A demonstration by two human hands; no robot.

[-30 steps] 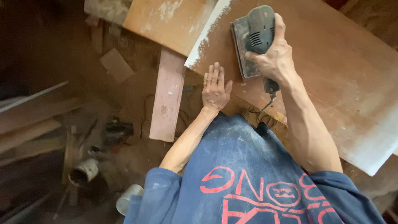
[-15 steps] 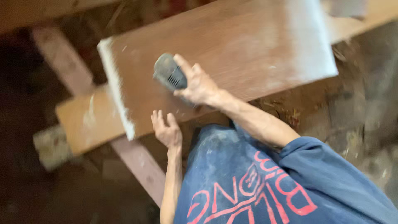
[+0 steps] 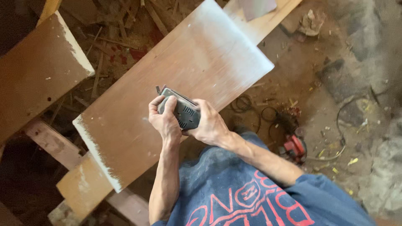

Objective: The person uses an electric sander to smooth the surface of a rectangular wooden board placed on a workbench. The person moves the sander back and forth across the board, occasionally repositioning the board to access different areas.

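The grey power sander (image 3: 181, 109) rests flat on the brown board (image 3: 176, 79), near the board's long edge closest to the person. The left hand (image 3: 164, 120) grasps the sander's rear-left side, fingers curled over the top. The right hand (image 3: 208, 124) grips its right side, thumb across the vented housing. The sander lies between both hands. Its long axis runs from upper left to lower right, roughly across the board's length.

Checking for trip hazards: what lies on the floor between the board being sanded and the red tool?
In the head view, coiled black cord lies between the board and the red tool.
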